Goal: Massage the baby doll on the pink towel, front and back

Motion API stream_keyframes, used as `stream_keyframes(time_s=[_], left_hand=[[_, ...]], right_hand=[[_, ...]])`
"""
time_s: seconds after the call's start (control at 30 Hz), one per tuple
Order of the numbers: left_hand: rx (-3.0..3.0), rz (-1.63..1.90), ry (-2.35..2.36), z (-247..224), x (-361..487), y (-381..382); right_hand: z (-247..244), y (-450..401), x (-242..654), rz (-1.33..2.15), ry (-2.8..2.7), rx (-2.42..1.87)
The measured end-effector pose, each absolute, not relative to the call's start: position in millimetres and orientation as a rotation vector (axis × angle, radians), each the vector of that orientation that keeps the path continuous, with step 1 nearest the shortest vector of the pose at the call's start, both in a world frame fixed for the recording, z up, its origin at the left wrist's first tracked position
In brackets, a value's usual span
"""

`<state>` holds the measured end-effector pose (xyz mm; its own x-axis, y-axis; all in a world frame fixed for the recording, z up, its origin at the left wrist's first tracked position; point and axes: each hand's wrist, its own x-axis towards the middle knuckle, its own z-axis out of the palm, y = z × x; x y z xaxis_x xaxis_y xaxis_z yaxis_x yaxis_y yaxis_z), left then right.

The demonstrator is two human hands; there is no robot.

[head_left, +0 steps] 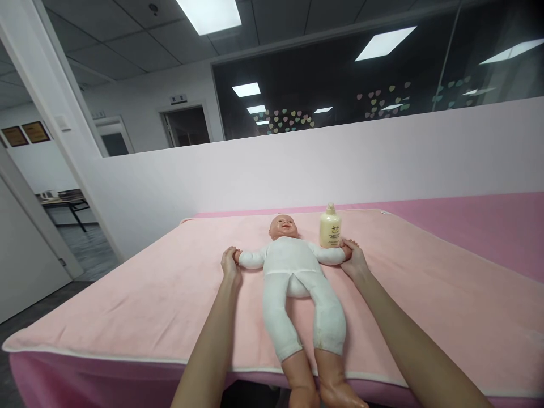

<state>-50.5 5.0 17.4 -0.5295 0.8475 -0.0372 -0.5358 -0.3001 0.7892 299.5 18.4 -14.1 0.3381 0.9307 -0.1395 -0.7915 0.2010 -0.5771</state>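
Note:
A baby doll with a white cloth body lies on its back on the pink blanket, head away from me, feet over the near edge. Its arms are stretched out sideways. My left hand is closed around the doll's hand on the left. On the other side, my right hand grips the doll's other hand, fingers partly hidden behind it. Just beyond that arm stands a pale yellow pump bottle, upright, close to my right fingertips; whether they touch it I cannot tell.
A low white wall with a dark window above it runs behind the table. Darker pink cloth shows at the right and along the front edge. At far left are a white door and a desk with things on it.

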Motion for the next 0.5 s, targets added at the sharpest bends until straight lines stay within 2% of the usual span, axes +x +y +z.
stream_keyframes(time_s=[0.5], left_hand=[[0.433, 2.012, 0.973, 14.2, -51.5, 10.7]], right_hand=[[-11.5, 16.5, 298.0, 1.210, -0.279, -0.654]])
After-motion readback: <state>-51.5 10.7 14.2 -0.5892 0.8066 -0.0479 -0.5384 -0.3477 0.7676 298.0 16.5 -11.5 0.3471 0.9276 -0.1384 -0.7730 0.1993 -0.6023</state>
